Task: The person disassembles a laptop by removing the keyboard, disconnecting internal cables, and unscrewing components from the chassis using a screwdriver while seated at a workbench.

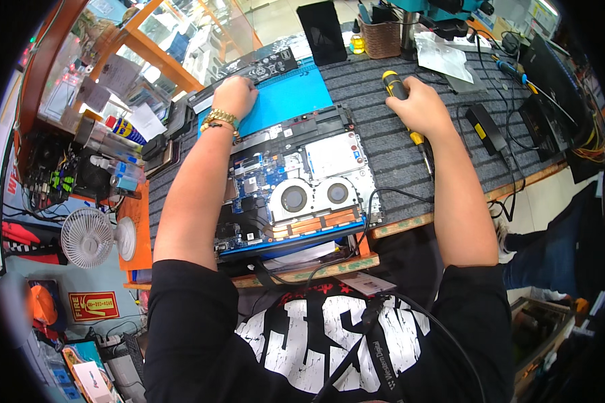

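Observation:
An opened laptop point(296, 178) lies in front of me with its insides bared: a blue circuit board, two round fans and copper heat pipes. Beyond its upper left corner, my left hand point(235, 98) is closed at the edge of a blue mat point(292, 94), its fingertips mostly hidden. A long black laptop battery point(269, 67) lies just past that hand; whether they touch is unclear. On the right, my right hand point(420, 107) is closed around a yellow-and-black screwdriver point(394, 83) lying along the grey ribbed mat, its shaft pointing toward me.
A dark phone or tablet point(321, 32) stands at the back beside a woven basket point(381, 38). To the right lie a plastic bag point(444, 57), a black power adapter point(487, 127) and loose cables. A white fan point(87, 236) stands at the left; a cable crosses the laptop's near right corner.

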The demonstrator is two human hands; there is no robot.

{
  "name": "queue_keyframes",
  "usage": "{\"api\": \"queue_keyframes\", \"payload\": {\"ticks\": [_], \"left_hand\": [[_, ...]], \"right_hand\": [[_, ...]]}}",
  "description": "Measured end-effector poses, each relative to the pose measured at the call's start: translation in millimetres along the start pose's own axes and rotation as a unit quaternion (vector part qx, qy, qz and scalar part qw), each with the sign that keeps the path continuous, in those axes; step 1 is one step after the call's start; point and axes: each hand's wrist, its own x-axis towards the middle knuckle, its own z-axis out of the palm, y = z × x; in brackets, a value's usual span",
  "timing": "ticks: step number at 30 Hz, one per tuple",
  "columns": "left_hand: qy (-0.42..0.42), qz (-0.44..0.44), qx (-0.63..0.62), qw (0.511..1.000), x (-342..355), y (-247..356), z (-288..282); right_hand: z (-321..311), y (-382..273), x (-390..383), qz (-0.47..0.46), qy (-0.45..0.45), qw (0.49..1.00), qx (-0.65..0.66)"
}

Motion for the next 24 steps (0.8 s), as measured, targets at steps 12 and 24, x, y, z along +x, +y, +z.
{"api": "queue_keyframes", "payload": {"ticks": [12,24], "left_hand": [[-0.039,0.009,-0.118,0.992,-81,22,-81],[0.094,-0.067,-0.243,0.963,-263,-36,-127]], "right_hand": [[10,15,6,-0.047,0.040,0.998,0.018],[-12,-16,-76,-0.210,0.238,0.932,0.175]]}}
